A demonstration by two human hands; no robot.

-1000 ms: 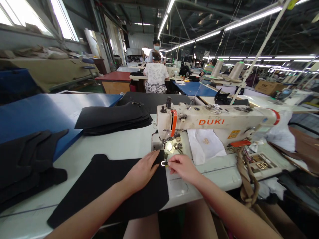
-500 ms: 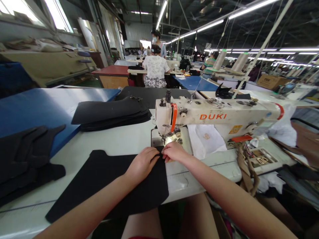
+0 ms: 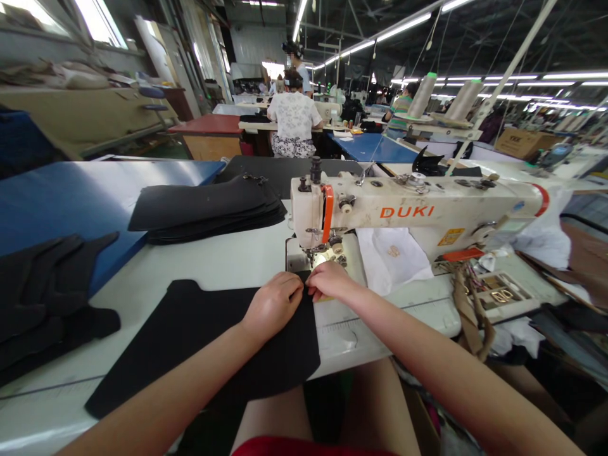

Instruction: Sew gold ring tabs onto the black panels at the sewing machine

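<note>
A large flat black fabric panel (image 3: pixel 190 342) lies on the white sewing table (image 3: pixel 228 263), its front part hanging over the edge. My left hand (image 3: pixel 275 304) rests on the panel with its fingers curled closed at the far right corner. Just right of it, my right hand (image 3: pixel 329 280) pinches the edge of the same panel. Both hands sit close in front of the needle area of the white sewing machine (image 3: pixel 361 206). The fingertips hide the exact spot where the panel meets the presser foot.
A stack of black pieces (image 3: pixel 204 206) lies behind on the left, and more cut black pieces (image 3: pixel 52 297) are at the far left. Right of the needle is a white cloth (image 3: pixel 392 259). A tray with metal rings (image 3: pixel 503 294) sits farther right. A person (image 3: pixel 293 120) sits ahead.
The fingers of my left hand have curled in more. The view has shifted slightly; the panel and my right hand stay nearly in place by the needle.
</note>
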